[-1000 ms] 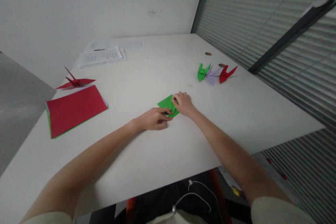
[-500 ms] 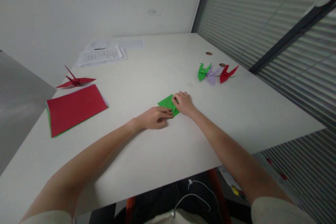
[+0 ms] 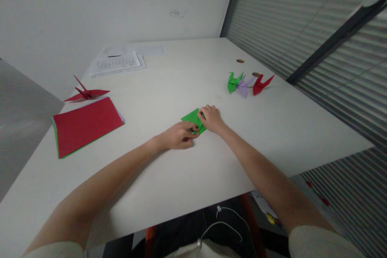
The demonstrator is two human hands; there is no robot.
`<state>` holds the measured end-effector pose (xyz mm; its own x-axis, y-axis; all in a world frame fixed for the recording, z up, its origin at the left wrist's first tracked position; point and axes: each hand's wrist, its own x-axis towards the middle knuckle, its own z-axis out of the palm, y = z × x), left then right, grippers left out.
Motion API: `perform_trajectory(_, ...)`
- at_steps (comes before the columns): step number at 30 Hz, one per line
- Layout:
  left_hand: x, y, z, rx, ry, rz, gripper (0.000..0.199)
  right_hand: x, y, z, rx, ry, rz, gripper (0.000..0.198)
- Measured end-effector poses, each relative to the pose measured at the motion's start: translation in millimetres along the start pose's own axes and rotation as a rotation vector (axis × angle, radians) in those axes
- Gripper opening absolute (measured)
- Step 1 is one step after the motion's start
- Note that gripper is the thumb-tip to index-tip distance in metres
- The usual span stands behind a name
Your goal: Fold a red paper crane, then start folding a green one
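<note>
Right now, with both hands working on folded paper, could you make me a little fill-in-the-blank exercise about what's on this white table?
1. The flat folded paper touched by the left hand and right hand is coloured ____.
2. The pale purple folded-paper bird stands between a green folded-paper bird and a ____ one.
3. The stack of rectangular coloured paper lies on the person's ____ side.

Missing words: green; red; left.

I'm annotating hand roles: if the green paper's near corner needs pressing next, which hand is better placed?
Probably the left hand: its fingers lie at that corner of the green paper, whereas the right hand is on its right side, farther back.
</note>
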<state>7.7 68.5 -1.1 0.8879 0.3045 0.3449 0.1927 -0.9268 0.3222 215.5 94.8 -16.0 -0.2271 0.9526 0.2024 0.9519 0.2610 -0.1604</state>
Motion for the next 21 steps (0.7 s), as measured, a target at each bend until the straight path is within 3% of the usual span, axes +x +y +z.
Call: perform_trajectory(21,5.1,4.8,2.7,-0.058,0.006,0.053,0.027,-2.7,-5.6,-1.7,-0.077,-0.007,0.030,0.022)
